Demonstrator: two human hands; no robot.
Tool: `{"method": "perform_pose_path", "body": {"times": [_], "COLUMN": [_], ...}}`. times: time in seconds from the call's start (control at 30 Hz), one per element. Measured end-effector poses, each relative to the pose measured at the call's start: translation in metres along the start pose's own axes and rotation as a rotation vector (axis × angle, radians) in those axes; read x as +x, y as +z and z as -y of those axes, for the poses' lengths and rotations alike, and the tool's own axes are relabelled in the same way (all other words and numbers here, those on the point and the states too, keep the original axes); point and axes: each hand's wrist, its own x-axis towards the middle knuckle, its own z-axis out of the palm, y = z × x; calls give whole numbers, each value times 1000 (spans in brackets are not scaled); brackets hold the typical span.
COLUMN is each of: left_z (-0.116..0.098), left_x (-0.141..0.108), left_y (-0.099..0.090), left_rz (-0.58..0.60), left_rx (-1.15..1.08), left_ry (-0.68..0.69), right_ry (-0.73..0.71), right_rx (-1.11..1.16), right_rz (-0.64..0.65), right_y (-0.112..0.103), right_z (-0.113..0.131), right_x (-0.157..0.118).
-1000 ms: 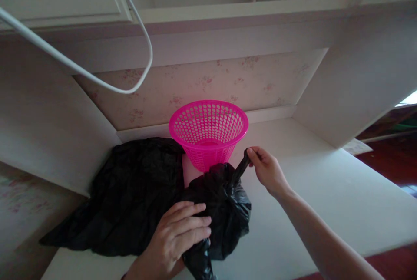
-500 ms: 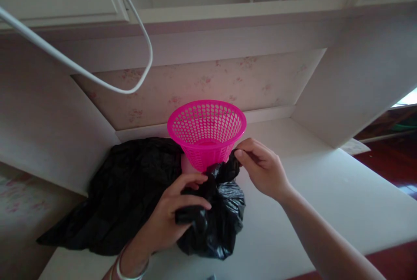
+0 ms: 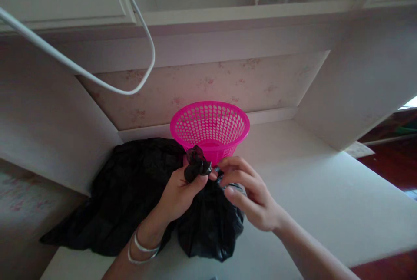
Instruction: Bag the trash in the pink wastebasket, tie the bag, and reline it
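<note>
Gripping a bunched bag point(image 3: 211, 228), left hand point(image 3: 178, 197) partly hides it; right hand's point(image 3: 256, 197) hold unclear.

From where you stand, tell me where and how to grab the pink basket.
Probably best by the right rim of the pink basket, coming from above and the right: the rim flares outward, its mouth faces up, and black plastic crowds its left and front.

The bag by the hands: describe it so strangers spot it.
On the white desk stands a pink basket. In front sits the black bag, the right hand at its top. It is compact and rounded, unlike the wider bag spread to its left.
</note>
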Motion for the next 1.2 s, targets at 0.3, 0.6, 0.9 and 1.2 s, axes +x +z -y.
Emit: {"method": "perform_pose_path", "body": {"times": [0.3, 0.6, 0.9, 1.2], "left_z": [-5, -6, -4, 25], "left_x": [4, 9, 11, -31], "left_y": [12, 8, 19, 12], "left_rz": [48, -30, -2, -158], "left_rx": [-46, 27, -72, 14], "left_ry": [64, 30, 35, 59], "right_ry": [-24, -25, 48, 398], "right_rx": [-493, -551, -423, -212], "right_rz": [228, 148, 45, -209], "right_y": [39, 48, 41, -22], "right_z": [-28, -30, -17, 5], "right_x": [-13, -23, -27, -38]}}
